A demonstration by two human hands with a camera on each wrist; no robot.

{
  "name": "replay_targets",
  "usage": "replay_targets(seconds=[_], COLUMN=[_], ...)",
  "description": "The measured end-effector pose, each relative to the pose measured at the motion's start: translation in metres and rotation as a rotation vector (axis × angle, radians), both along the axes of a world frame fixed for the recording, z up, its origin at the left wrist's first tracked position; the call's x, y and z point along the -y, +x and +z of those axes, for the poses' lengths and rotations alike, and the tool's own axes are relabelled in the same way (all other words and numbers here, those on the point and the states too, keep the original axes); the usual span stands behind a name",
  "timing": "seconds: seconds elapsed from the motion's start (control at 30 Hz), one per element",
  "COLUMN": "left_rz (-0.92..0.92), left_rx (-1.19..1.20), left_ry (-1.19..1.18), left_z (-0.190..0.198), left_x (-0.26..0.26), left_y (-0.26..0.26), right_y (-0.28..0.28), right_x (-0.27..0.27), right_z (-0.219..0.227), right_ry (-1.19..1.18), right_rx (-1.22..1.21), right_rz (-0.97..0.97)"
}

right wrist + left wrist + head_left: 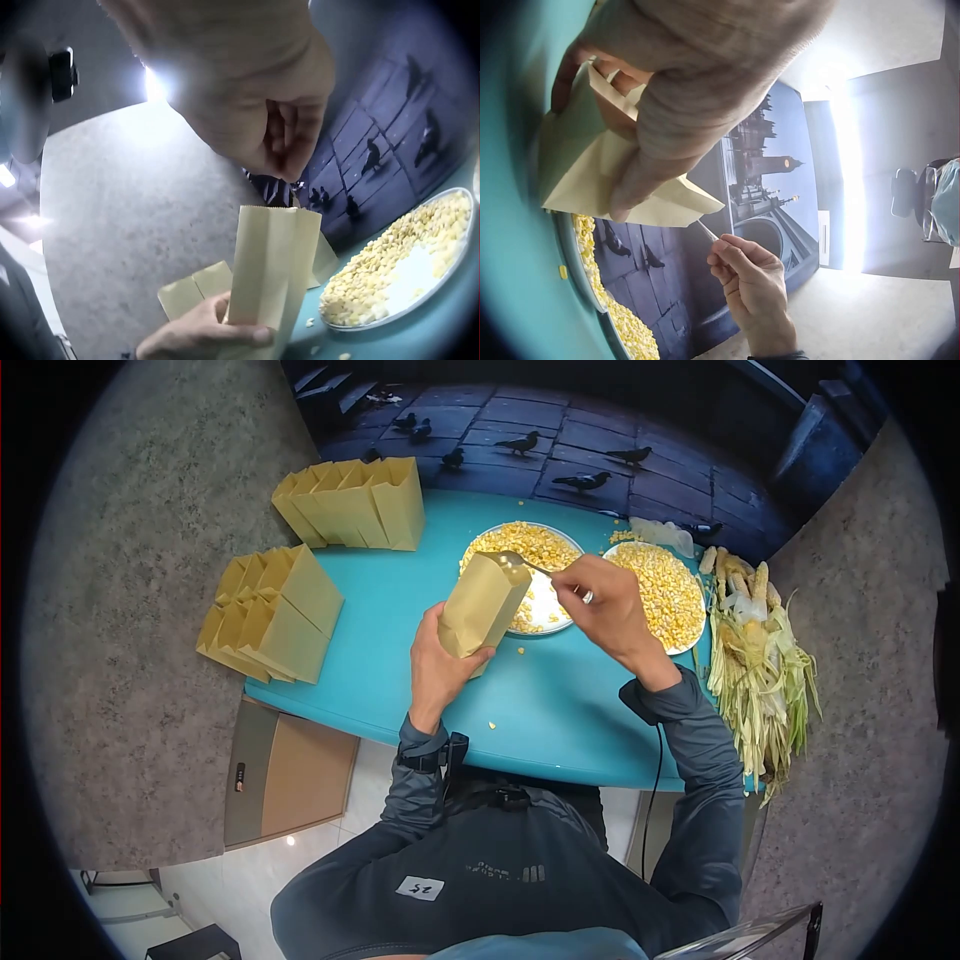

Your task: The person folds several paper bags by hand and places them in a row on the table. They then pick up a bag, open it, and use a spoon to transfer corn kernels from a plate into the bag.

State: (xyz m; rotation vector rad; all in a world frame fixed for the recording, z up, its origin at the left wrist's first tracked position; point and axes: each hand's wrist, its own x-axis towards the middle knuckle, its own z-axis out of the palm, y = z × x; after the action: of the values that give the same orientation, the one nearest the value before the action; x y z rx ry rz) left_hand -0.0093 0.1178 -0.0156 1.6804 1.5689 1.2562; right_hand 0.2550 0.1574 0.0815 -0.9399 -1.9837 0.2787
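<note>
Gripping a tilted paper bag [482, 605] around its lower half, the left hand [438, 665] curls its fingers snugly about it just above the teal table [400, 650], while the right hand [610, 610] pinches a spoon [525, 563] whose bowl sits at the bag's open mouth, over the plate of corn kernels [545, 610]. With the mouth so narrow and slanted, kernels could well slip past those fingers and join the strays already on the table.

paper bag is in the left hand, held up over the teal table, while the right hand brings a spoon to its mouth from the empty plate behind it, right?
Not quite: the plate is not empty. The head view shows corn kernels on it. The rest holds: the left hand holds the paper bag over the teal table, and the right hand brings the spoon to its mouth.
</note>
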Motion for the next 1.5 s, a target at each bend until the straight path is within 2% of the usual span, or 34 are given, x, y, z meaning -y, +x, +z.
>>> replay_targets(seconds=[0.07, 0.17, 0.23, 0.27, 0.33, 0.53, 0.6, 0.67, 0.73, 0.83, 1.0, 1.4, 1.47, 1.5], left_rz=[0.006, 0.017, 0.035, 0.031, 0.045, 0.098, 0.102, 0.108, 0.106, 0.107, 0.084, 0.032, 0.039, 0.03], left_rx=[-0.002, 0.005, -0.034, -0.036, 0.045, 0.046, 0.037, 0.025, 0.029, 0.008, 0.016, -0.007, -0.031, -0.01], left_ry=[-0.002, -0.009, 0.015, 0.014, -0.017, -0.021, -0.028, -0.031, -0.025, -0.001, -0.008, 0.013, 0.017, 0.001], left_z=[0.0, -0.008, -0.012, -0.01, -0.005, -0.005, -0.003, -0.003, -0.006, -0.009, -0.008, -0.013, -0.01, -0.008], left_x=[0.0, -0.001, -0.001, 0.001, 0.005, 0.01, 0.011, 0.012, 0.012, 0.012, 0.012, 0.002, 0.001, 0.002], left_y=[0.0, -0.003, -0.006, -0.007, -0.008, -0.022, -0.024, -0.026, -0.028, -0.03, -0.027, -0.002, 0.001, 0.002], right_y=[-0.005, -0.002, 0.011, 0.017, 0.027, -0.004, -0.019, -0.026, -0.03, -0.024, 0.0, 0.018, 0.013, 0.007], right_x=[0.003, -0.003, -0.02, -0.026, -0.039, -0.042, -0.039, -0.044, -0.049, -0.054, -0.054, -0.02, -0.01, -0.004], right_z=[-0.001, -0.009, -0.025, -0.037, -0.064, -0.108, -0.107, -0.114, -0.117, -0.114, -0.105, -0.015, -0.012, -0.013], right_ry=[0.054, 0.061, 0.01, 0.009, -0.288, -0.415, -0.745, -0.804, -0.941, -0.983, -0.952, -0.652, -0.518, -0.389], right_rx=[-0.014, -0.011, 0.102, 0.1, 0.093, -0.019, -0.263, -0.342, -0.637, -0.737, -0.748, -0.652, -0.504, -0.368], right_rz=[0.003, -0.103, -0.234, -0.238, -0.357, -0.335, -0.267, -0.219, -0.165, -0.185, -0.178, -0.157, -0.117, -0.167])
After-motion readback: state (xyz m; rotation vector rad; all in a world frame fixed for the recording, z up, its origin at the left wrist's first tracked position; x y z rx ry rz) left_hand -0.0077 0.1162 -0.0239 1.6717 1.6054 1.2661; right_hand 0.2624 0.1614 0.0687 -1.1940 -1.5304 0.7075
